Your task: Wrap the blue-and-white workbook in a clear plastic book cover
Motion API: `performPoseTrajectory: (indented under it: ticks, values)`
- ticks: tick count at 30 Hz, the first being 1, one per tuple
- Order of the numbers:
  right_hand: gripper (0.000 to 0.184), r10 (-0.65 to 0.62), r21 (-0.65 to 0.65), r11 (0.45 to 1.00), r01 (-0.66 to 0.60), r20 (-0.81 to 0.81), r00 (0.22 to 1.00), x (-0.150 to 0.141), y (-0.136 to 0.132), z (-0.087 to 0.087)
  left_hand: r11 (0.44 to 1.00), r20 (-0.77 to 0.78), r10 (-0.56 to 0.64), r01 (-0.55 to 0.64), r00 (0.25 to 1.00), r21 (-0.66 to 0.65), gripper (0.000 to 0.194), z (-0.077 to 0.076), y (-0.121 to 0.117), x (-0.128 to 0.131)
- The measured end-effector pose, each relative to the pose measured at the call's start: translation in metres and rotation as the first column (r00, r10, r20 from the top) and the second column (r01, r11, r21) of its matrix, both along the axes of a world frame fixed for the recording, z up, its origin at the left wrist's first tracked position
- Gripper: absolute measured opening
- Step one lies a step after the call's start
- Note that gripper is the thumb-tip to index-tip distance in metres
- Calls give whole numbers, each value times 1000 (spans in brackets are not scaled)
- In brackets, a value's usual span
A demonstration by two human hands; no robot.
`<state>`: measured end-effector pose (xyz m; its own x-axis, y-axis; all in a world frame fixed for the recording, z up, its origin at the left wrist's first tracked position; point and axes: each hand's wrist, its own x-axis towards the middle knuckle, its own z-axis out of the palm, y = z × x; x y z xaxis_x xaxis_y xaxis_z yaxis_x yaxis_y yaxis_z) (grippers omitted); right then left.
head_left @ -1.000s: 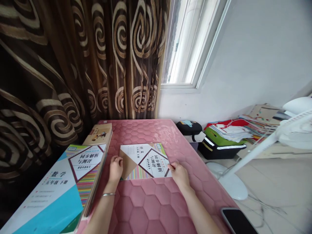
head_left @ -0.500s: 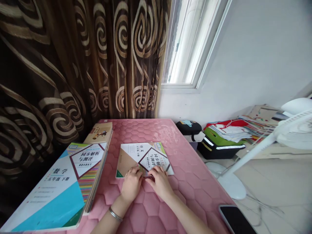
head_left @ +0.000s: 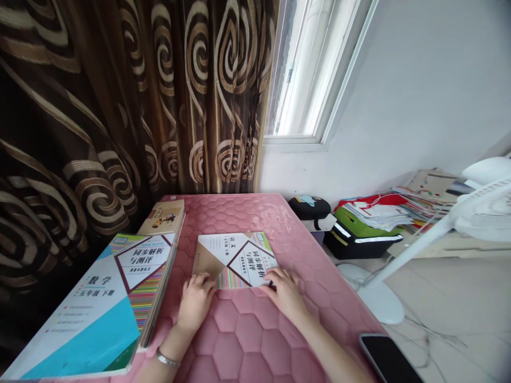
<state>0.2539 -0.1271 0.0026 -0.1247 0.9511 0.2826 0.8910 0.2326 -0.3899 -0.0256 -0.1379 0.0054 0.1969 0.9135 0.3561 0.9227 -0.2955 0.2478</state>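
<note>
A thin workbook (head_left: pixel 235 258) with a white, tan and striped cover lies flat on the pink quilted table (head_left: pixel 255 340). My left hand (head_left: pixel 195 300) rests on its near left corner, fingers curled down onto the cover. My right hand (head_left: pixel 285 292) lies on its near right corner, fingers spread flat on the edge. Neither hand lifts the book.
A stack of workbooks (head_left: pixel 99 303) lies at the table's left, with a tan book (head_left: pixel 163 217) behind it. A dark phone (head_left: pixel 389 359) lies at the near right edge. A curtain (head_left: pixel 120 106) hangs behind; a white fan (head_left: pixel 459 223) and a bag with papers (head_left: pixel 367 229) are on the right.
Both hands came together at the book's near edge, then slid apart to its two near corners. The workbook has shifted slightly on the table.
</note>
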Motion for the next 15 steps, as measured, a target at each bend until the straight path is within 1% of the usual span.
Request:
performPoseTrajectory:
  ticks: [3,6,9,15]
  values:
    - [14,-18,-20,1000,17,-42,999,35,1,-7,997,144,66,-72,987,32,23,-10,0,-31]
    - [15,-17,-27,1000,14,-114,993,52,2,-14,996,294,82,-88,952,7,26,-21,2,-46]
    - [16,-17,-34,999,11,-176,984,55,3,-17,998,372,60,-63,926,-3,28,-26,4,-50]
    - [21,-13,-62,998,-3,-264,964,55,4,-18,999,414,36,-27,910,-29,31,-24,4,-54]
